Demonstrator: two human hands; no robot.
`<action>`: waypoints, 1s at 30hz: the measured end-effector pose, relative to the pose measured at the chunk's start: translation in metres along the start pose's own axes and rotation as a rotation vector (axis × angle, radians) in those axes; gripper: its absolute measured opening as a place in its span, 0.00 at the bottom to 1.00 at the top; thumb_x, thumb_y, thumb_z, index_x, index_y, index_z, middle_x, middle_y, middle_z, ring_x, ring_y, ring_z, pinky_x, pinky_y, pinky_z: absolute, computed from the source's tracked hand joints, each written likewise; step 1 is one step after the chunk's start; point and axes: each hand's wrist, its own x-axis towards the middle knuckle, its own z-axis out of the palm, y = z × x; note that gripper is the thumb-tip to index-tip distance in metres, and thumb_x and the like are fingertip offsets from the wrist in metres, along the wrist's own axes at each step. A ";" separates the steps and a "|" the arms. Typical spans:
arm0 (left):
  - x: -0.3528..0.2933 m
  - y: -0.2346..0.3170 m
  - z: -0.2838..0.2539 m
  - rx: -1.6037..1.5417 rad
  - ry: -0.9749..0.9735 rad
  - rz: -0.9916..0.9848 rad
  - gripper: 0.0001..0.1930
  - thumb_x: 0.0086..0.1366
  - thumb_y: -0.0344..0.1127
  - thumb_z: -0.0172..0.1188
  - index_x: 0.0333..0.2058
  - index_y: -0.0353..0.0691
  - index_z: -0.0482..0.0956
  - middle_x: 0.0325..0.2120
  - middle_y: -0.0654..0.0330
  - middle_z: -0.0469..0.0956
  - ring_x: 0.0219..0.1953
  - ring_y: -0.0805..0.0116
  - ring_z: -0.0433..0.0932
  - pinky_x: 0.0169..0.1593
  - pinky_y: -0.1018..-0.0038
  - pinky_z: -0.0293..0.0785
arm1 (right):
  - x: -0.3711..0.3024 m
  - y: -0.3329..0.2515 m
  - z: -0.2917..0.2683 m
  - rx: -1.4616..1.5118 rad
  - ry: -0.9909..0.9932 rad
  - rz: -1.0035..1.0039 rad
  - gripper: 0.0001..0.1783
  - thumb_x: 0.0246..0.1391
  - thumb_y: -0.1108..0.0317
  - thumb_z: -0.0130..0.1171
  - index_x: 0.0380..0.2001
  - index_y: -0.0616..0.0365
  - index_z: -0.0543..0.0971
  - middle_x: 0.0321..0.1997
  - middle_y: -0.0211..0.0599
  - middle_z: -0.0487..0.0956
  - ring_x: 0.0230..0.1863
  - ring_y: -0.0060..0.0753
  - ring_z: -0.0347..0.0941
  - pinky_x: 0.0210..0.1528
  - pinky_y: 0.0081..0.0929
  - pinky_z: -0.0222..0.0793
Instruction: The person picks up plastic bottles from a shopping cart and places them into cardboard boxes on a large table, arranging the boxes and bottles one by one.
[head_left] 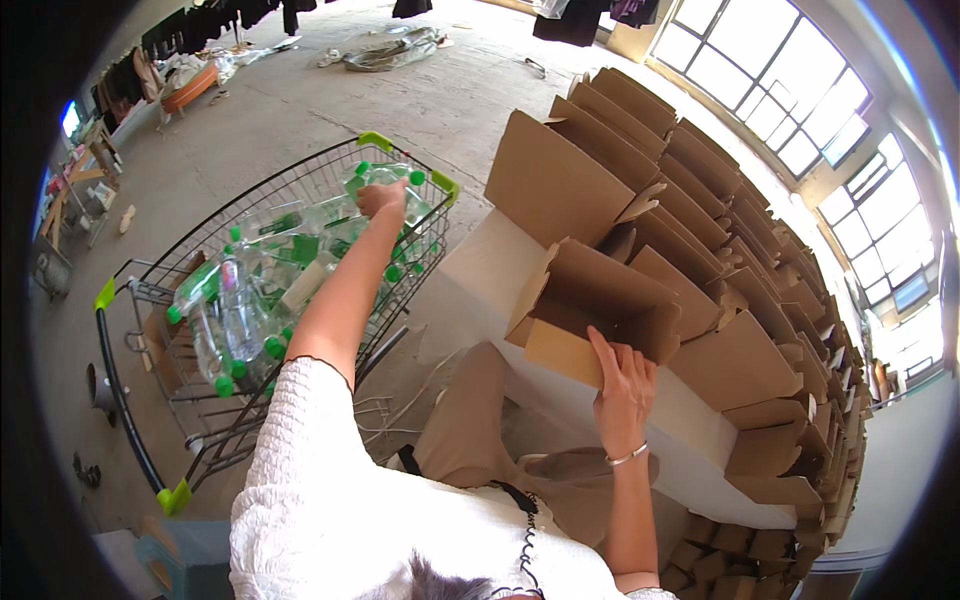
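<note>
My left hand reaches into the far end of a wire shopping cart. Its fingers are curled on a clear plastic bottle with a green cap; the grip is partly hidden. Many similar bottles lie piled at various angles in the cart. Over on the right, my right hand holds the near flap of an open cardboard box, fingers laid over the cardboard. The box is tilted toward me, and its shadowed inside looks bare as far as I can see.
Rows of open cardboard boxes fill the right side, on and behind a white surface. More cardboard pieces lie at the lower right. The cart's black handle is at left. Dark clothes hang at the back.
</note>
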 end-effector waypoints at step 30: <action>-0.327 0.078 -0.204 -0.846 -0.629 1.452 0.38 0.47 0.27 0.77 0.57 0.35 0.67 0.52 0.51 0.75 0.53 0.61 0.76 0.57 0.66 0.75 | -0.006 0.021 0.006 0.102 0.125 0.030 0.31 0.47 0.80 0.54 0.56 0.45 0.77 0.34 0.31 0.75 0.39 0.36 0.71 0.49 0.34 0.64</action>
